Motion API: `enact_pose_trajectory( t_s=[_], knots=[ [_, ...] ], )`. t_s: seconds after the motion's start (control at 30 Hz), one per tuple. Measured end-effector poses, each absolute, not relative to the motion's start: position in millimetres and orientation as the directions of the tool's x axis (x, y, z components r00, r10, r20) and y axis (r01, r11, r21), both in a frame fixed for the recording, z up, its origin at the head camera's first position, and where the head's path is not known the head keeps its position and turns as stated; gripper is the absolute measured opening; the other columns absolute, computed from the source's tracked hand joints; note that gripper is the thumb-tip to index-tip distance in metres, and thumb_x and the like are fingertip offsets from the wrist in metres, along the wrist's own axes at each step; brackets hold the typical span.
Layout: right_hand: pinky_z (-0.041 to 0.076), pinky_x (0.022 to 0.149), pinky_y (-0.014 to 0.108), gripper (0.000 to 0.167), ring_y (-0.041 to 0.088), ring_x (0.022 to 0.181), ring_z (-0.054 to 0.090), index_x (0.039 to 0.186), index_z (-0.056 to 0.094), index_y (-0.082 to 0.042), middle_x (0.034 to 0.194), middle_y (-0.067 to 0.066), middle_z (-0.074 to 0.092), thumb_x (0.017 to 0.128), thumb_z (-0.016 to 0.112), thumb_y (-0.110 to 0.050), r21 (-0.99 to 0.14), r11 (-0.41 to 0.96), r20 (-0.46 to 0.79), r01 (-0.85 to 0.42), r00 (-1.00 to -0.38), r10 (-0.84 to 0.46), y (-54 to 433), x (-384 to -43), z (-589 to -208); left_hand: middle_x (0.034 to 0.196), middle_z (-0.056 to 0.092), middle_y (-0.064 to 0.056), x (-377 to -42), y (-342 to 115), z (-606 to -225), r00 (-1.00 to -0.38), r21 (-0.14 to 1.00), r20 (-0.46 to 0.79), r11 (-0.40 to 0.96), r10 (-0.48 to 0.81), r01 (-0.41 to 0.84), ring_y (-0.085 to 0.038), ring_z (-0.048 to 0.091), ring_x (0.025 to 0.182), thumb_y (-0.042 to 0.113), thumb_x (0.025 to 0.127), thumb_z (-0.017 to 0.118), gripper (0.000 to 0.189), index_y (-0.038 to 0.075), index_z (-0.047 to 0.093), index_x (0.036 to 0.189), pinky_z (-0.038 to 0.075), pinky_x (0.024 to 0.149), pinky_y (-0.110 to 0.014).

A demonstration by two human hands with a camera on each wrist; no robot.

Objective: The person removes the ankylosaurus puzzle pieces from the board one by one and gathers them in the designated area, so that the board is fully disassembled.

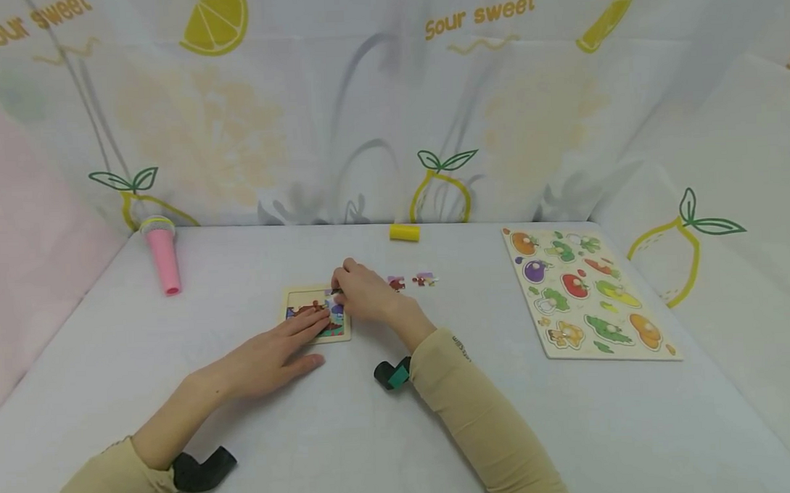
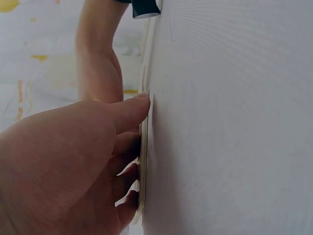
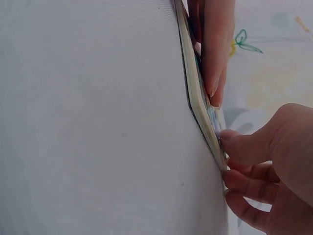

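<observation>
A small wooden jigsaw puzzle (image 1: 318,339) with a pale frame lies on the white table, its picture partly covered by both hands. Across its lower left rests my left hand (image 1: 268,360), fingers straight over the picture; in the left wrist view its thumb (image 2: 134,110) lies along the near edge. My right hand (image 1: 368,292) bends its fingers at the upper right corner, pinching a puzzle piece that the fingers mostly hide. In the right wrist view, the right thumb (image 3: 239,143) touches the picture side, with the other fingertips close to the frame's edge.
Loose puzzle pieces (image 1: 425,279) lie just right of my right hand. Behind them is a yellow cylinder (image 1: 404,233). A pink toy microphone (image 1: 164,258) lies at the back left, and a vegetable puzzle board (image 1: 586,294) at the right. A printed cloth hangs behind the table.
</observation>
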State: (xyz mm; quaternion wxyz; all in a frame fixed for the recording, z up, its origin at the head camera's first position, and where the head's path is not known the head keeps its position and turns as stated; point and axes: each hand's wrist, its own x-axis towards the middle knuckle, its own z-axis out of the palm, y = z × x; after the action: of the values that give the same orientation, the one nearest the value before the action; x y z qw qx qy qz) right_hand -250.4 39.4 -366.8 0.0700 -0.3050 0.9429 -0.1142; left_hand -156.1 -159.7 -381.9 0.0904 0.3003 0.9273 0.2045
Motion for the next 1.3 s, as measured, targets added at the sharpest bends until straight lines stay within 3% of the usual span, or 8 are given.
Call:
enact_pose_trajectory(
  t_s=[0.67,1.0,1.3],
  knots=[
    [0.048,0.094,0.031,0.019,0.017,0.101,0.056,0.118,0.058,-0.008,0.114,0.004,0.055,0.100,0.060,-0.016,-0.344,0.777,-0.060,-0.527,-0.814,-0.578,39.6,-253.0,-369.6,0.164,0.029,-0.008,-155.9,-160.6,-381.3,-0.800,0.443,-0.054,0.732,0.598,0.517,-0.031,0.025,0.151,0.046,0.102,0.053,0.067,0.012,0.035,0.156,0.030,0.117,-0.056],
    [0.050,0.089,0.030,0.019,0.016,0.093,0.057,0.118,0.066,-0.011,0.108,0.003,0.057,0.099,0.062,-0.015,-0.373,0.766,-0.035,-0.523,-0.818,-0.575,39.8,-252.4,-368.8,0.164,0.029,-0.008,-155.8,-160.6,-382.4,-0.799,0.449,-0.039,0.725,0.600,0.523,-0.032,0.023,0.152,0.044,0.102,0.054,0.066,0.011,0.035,0.156,0.029,0.117,-0.056],
    [0.049,0.088,0.030,0.013,0.015,0.092,0.055,0.112,0.064,-0.012,0.106,0.002,0.055,0.098,0.063,-0.013,-0.390,0.761,-0.019,-0.519,-0.821,-0.570,40.5,-253.3,-370.5,0.164,0.029,-0.007,-155.7,-160.7,-383.1,-0.800,0.441,-0.036,0.728,0.599,0.525,-0.031,0.023,0.152,0.047,0.102,0.053,0.066,0.013,0.035,0.156,0.029,0.117,-0.056]
  ],
)
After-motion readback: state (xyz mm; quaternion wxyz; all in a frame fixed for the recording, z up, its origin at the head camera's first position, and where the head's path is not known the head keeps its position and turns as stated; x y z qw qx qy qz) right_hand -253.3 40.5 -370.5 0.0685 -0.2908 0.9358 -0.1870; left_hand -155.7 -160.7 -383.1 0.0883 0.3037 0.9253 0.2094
